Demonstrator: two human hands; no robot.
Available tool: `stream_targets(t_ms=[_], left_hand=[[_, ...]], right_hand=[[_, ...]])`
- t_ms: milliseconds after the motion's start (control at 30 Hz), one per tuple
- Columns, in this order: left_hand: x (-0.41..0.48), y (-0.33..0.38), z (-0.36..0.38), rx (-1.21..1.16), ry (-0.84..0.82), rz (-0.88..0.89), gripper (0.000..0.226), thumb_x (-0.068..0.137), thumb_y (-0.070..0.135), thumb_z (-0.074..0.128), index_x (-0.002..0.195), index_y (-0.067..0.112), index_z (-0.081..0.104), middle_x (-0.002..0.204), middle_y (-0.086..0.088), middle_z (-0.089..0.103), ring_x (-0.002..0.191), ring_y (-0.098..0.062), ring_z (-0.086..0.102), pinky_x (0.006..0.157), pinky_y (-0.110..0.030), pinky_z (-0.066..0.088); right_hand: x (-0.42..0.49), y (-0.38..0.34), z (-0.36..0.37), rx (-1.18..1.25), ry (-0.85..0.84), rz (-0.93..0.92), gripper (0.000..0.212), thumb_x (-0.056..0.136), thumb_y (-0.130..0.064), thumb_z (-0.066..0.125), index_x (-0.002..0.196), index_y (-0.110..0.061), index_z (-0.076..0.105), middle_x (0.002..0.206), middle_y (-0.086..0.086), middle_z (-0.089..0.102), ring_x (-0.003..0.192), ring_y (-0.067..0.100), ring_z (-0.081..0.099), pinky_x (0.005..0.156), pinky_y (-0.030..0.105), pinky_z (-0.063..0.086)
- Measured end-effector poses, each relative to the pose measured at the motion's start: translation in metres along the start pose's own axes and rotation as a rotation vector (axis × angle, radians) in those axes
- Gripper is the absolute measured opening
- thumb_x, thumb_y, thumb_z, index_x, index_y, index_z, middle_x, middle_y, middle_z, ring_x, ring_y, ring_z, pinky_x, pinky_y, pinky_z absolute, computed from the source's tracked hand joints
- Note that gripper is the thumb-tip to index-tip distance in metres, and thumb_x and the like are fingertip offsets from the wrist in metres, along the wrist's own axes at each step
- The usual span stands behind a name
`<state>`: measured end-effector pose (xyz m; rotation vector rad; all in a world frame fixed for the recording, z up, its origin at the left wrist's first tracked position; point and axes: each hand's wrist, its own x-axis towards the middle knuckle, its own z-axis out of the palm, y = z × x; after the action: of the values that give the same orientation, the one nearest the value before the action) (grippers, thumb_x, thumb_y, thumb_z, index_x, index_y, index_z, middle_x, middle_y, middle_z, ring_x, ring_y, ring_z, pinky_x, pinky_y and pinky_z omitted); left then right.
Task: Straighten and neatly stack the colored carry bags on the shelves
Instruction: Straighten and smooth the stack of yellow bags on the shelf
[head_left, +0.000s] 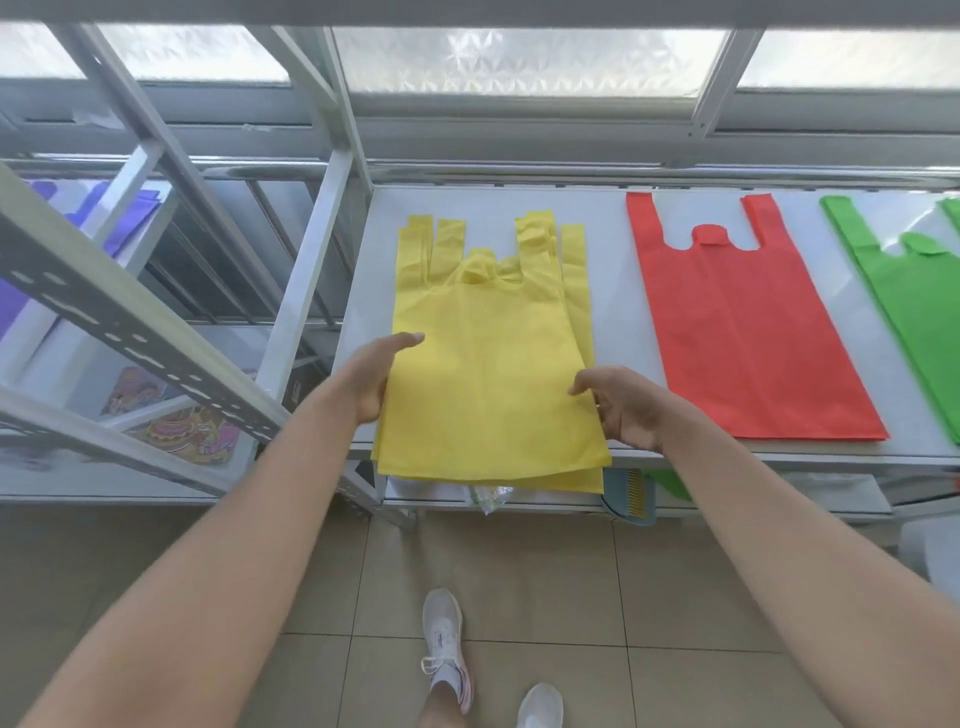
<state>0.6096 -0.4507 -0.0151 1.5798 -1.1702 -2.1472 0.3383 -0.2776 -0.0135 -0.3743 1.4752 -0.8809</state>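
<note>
Yellow bags (493, 364) are lying in a loose stack at the left end of the white shelf (613, 270), handles pointing toward the window, lower edges hanging slightly past the shelf's front lip. Layers are sitting askew: handle strips are fanning out at the top and a lower bag is peeking out along the right side and bottom. Left hand (375, 375) is pressing against the stack's left edge, thumb lying on top of the fabric, fingers hidden underneath, so it is pinching that edge. Right hand (623, 405) is gripping the right edge, fingertips curling onto the top bag. Red bags (748, 332) are lying flat just beside the yellow ones to the right, edges lined up, and green bags (914, 312) are lying farther right, partly cut off by the frame. Purple bags (124, 218) are showing on the neighbouring rack to the left. Person's white shoes (447, 649) are standing on the tiled floor (545, 571) below.
</note>
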Motion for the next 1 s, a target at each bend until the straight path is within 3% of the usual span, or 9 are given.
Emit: stream_targets(t_ms=[167,333,433,500,600,667,767,867,1000], left_hand=[[0.038,0.037,-0.002,0.140,0.146,0.166,0.040,0.094,0.032,0.074,0.125,0.008,0.067,0.110,-0.008,0.078,0.100,-0.025,0.077,0.083,-0.041,0.062],[0.079,0.057,-0.008,0.207,0.192,0.215,0.044,0.092,0.045,0.074,0.116,0.009,0.070,0.110,-0.010,0.078,0.098,-0.028,0.077,0.089,-0.048,0.063],[0.105,0.070,-0.011,0.217,0.239,0.266,0.044,0.091,0.042,0.077,0.108,0.004,0.066,0.102,-0.011,0.075,0.083,-0.027,0.076,0.081,-0.041,0.064],[0.115,0.076,-0.009,0.211,0.194,0.322,0.033,0.093,0.037,0.076,0.101,0.007,0.065,0.096,-0.008,0.069,0.074,-0.023,0.070,0.078,-0.037,0.059],[0.118,0.081,-0.005,0.149,-0.014,0.404,0.030,0.099,0.022,0.065,0.119,0.001,0.071,0.117,-0.011,0.076,0.107,-0.030,0.074,0.099,-0.046,0.057],[0.115,0.083,-0.001,0.092,-0.178,0.452,0.030,0.101,0.015,0.060,0.124,0.000,0.071,0.128,-0.016,0.072,0.119,-0.030,0.069,0.100,-0.048,0.056],[0.108,0.088,0.007,-0.005,-0.310,0.465,0.015,0.099,0.017,0.063,0.108,0.008,0.070,0.132,-0.018,0.068,0.113,-0.030,0.070,0.091,-0.048,0.057],[0.110,0.095,0.016,-0.056,-0.326,0.496,0.011,0.097,0.022,0.069,0.102,0.012,0.066,0.117,-0.016,0.072,0.102,-0.030,0.071,0.087,-0.048,0.058],[0.126,0.091,0.033,0.082,-0.091,0.546,0.030,0.099,0.010,0.066,0.128,0.007,0.058,0.112,-0.012,0.075,0.104,-0.025,0.073,0.090,-0.052,0.061]], right_hand=[[0.046,-0.047,-0.009,-0.031,0.181,-0.070,0.026,0.092,-0.014,0.063,0.117,-0.005,0.064,0.109,0.014,0.069,0.084,0.024,0.071,0.073,0.036,0.062],[0.103,-0.087,-0.012,-0.123,0.343,-0.188,0.034,0.089,-0.010,0.068,0.120,0.001,0.062,0.115,0.019,0.070,0.096,0.029,0.073,0.070,0.035,0.063],[0.132,-0.101,-0.010,-0.103,0.425,-0.261,0.037,0.087,-0.009,0.071,0.121,0.000,0.061,0.105,0.014,0.067,0.090,0.026,0.070,0.072,0.038,0.065],[0.147,-0.106,-0.010,-0.084,0.484,-0.278,0.041,0.082,-0.014,0.075,0.119,0.000,0.062,0.097,0.014,0.064,0.084,0.028,0.067,0.079,0.045,0.064],[0.157,-0.109,-0.006,-0.100,0.472,-0.295,0.049,0.072,-0.024,0.083,0.111,-0.001,0.066,0.088,0.011,0.063,0.074,0.026,0.061,0.063,0.039,0.051],[0.149,-0.108,-0.002,-0.087,0.444,-0.346,0.058,0.073,-0.019,0.084,0.123,0.003,0.065,0.093,0.010,0.065,0.075,0.024,0.058,0.061,0.038,0.044],[0.130,-0.109,-0.003,0.003,0.409,-0.490,0.064,0.069,-0.017,0.080,0.131,-0.016,0.064,0.111,0.011,0.073,0.080,0.024,0.068,0.065,0.036,0.052],[0.119,-0.107,-0.016,0.092,0.408,-0.617,0.057,0.077,-0.012,0.076,0.131,-0.018,0.058,0.115,0.010,0.069,0.089,0.023,0.074,0.067,0.034,0.058],[0.129,-0.085,-0.030,-0.049,0.481,-0.496,0.062,0.081,-0.009,0.069,0.139,-0.017,0.049,0.118,0.006,0.071,0.093,0.019,0.074,0.067,0.033,0.058]])
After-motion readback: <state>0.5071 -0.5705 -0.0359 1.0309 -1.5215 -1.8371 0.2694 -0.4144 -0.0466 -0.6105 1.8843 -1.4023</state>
